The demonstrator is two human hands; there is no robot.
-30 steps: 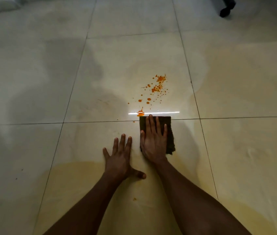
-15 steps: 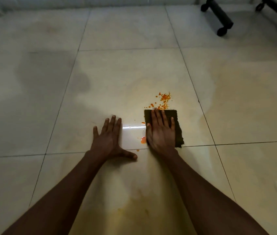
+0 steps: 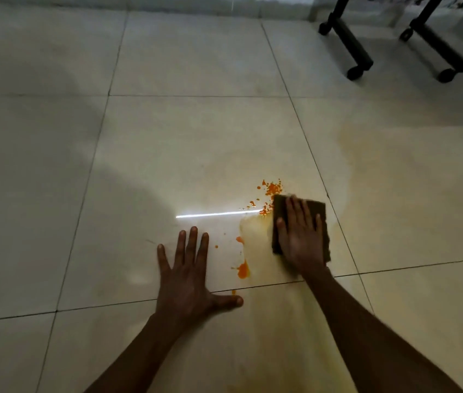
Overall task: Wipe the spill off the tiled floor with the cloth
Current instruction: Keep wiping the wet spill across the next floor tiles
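An orange spill (image 3: pixel 272 189) lies in droplets on the pale tiled floor (image 3: pixel 185 154), just beyond a folded brown cloth (image 3: pixel 319 211). My right hand (image 3: pixel 299 236) presses flat on the cloth, fingers straight, its far left corner touching the droplets. A larger orange blob (image 3: pixel 243 270) and small spots sit left of the cloth, beside a pale yellowish smear. My left hand (image 3: pixel 188 276) rests flat on the floor with fingers spread, left of the blob.
Black furniture legs with castors (image 3: pixel 349 43) stand at the far right. A wall base runs along the top edge. A bright light streak (image 3: pixel 216 214) reflects on the tile. Grout lines cross near my wrists.
My right hand has pushed the cloth forward over most of the droplets, leaving a yellowish smear behind. My left hand has shifted forward on the floor. The view has tilted up.
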